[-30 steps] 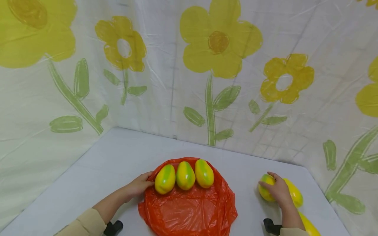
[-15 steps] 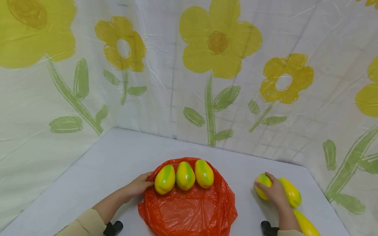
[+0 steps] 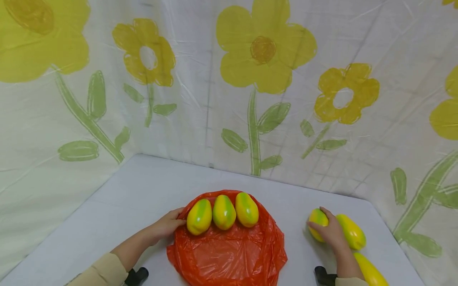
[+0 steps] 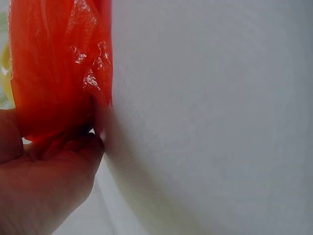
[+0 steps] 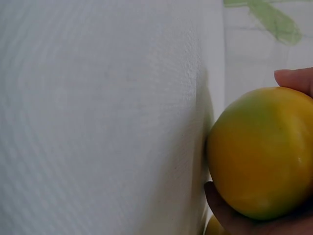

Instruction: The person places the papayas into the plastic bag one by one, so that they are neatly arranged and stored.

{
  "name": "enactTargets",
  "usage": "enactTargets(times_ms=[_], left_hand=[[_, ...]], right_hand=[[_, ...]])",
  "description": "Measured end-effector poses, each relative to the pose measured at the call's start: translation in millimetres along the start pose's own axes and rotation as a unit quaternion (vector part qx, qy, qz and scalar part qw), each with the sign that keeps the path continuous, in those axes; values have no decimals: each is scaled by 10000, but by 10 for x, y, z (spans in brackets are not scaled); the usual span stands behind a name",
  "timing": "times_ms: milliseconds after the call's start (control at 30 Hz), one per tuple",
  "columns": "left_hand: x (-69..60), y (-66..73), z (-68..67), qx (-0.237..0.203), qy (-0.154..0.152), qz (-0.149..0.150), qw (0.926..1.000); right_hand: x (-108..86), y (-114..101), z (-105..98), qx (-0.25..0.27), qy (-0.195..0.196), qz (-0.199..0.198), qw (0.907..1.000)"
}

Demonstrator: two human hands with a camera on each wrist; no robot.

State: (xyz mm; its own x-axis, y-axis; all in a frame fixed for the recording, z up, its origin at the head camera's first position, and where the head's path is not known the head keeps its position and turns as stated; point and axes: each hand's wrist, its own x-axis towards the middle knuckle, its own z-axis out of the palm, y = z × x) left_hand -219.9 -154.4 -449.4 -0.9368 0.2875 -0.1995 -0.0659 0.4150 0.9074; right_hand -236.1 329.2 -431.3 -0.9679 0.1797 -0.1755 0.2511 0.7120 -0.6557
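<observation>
My left hand [image 3: 166, 227] grips the left edge of a red plastic bag [image 3: 229, 258], spread out in a round shape with raised sides. In the left wrist view, the fingers [image 4: 80, 147] curl at the lower edge of the red plastic [image 4: 58, 73]. Three yellow-green papayas [image 3: 224, 213] sit side by side along the bag's far side. Over on the right, my right hand [image 3: 332, 230] holds another papaya [image 3: 317, 223]. The right wrist view has thumb and fingers around this papaya [image 5: 261, 152], low over or touching the white surface; contact is unclear.
Two more yellow fruits, one papaya-like [image 3: 352, 231] and one partly cut off [image 3: 370, 271], lie beside my right forearm. A white table [image 3: 150, 174] bears everything. Behind it hangs a flower-printed curtain [image 3: 200, 99]. Black wrist gear [image 3: 137, 276] shows below each hand.
My right hand has shifted slightly left with the papaya, away from the two fruits beside it. The left hand and the bag with its three papayas have stayed put.
</observation>
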Motion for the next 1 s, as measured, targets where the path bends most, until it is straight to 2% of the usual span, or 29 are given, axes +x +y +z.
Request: enactTargets(times_ms=[533, 1000], left_hand=[[-7, -9, -22, 30, -93, 108, 9999], [-19, 0, -7, -30, -128, 150, 9998]], right_hand=[[-22, -22, 15, -42, -12, -216, 9998], [-43, -86, 14, 197, -30, -37, 9998]])
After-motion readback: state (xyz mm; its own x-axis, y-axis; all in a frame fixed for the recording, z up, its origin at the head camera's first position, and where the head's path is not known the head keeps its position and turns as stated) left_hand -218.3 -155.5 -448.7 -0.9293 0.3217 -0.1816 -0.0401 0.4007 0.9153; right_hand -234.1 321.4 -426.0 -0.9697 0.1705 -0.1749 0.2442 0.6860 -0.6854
